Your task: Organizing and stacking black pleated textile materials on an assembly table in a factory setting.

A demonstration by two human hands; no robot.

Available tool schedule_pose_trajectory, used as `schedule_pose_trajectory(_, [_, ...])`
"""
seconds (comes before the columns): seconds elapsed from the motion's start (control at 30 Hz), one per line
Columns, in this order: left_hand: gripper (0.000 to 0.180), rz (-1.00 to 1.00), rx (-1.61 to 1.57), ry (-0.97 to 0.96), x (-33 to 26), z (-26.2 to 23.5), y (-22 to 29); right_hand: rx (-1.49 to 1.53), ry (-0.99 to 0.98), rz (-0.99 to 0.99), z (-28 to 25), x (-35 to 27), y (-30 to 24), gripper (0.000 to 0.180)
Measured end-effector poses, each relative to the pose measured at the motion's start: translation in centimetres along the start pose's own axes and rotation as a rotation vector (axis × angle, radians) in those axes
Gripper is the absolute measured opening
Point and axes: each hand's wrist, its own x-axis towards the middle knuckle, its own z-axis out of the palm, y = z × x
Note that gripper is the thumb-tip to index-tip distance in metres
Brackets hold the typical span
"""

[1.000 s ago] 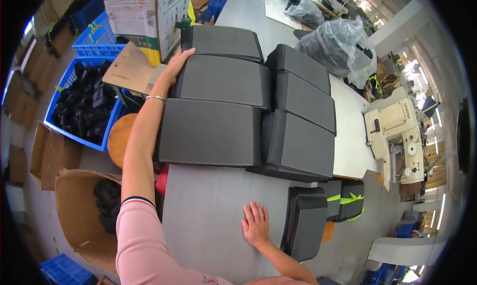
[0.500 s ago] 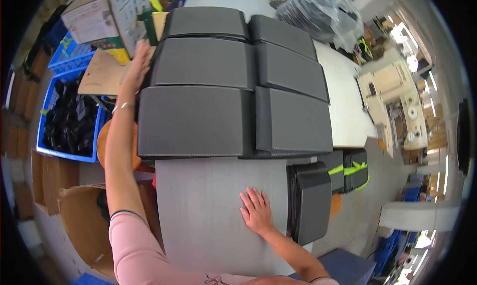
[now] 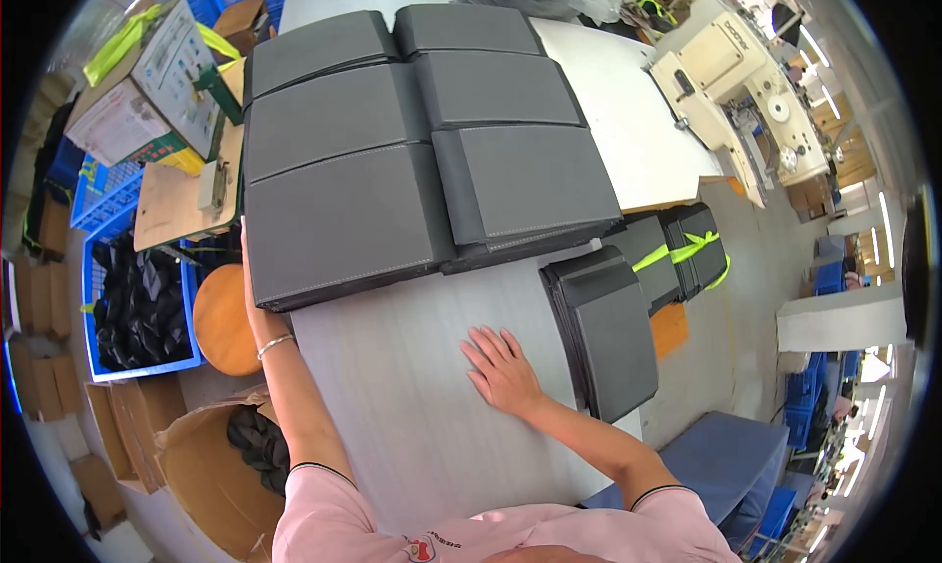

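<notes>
Two columns of dark grey stitched leather-like pieces (image 3: 343, 214) lie stacked on the grey table (image 3: 392, 396). My left hand (image 3: 261, 321) reaches along the left side of the nearest left stack. Its fingers are mostly hidden behind that stack, so their grip cannot be made out. Flat on the bare tabletop, fingers spread, rests my right hand (image 3: 503, 375), holding nothing. Just right of it a smaller pile of the same dark pieces (image 3: 608, 332) stands at the table's right edge.
Beyond the table's right edge are dark bundles tied with a yellow-green strip (image 3: 677, 251). A sewing machine (image 3: 751, 82) stands at far right. To the left are an orange round stool (image 3: 228, 320), a blue crate (image 3: 147, 372) of black pieces, and an open cardboard box (image 3: 206, 465).
My left hand has come back from the board beside the far stacks to the near left stack's side. My right hand stays flat on the table. The view has turned.
</notes>
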Motion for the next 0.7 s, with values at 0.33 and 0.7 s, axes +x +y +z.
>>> schedule_pose_trajectory(0.33, [0.058,0.315,0.343,0.587,-12.7,4.2,-2.0,0.028,0.040,0.067,0.2,-0.3,1.2,0.061])
schedule_pose_trajectory(0.7, [0.039,0.064,0.392,0.083,-12.7,9.5,-11.5,0.093,0.078,0.014,1.0,-0.2,1.3,0.059])
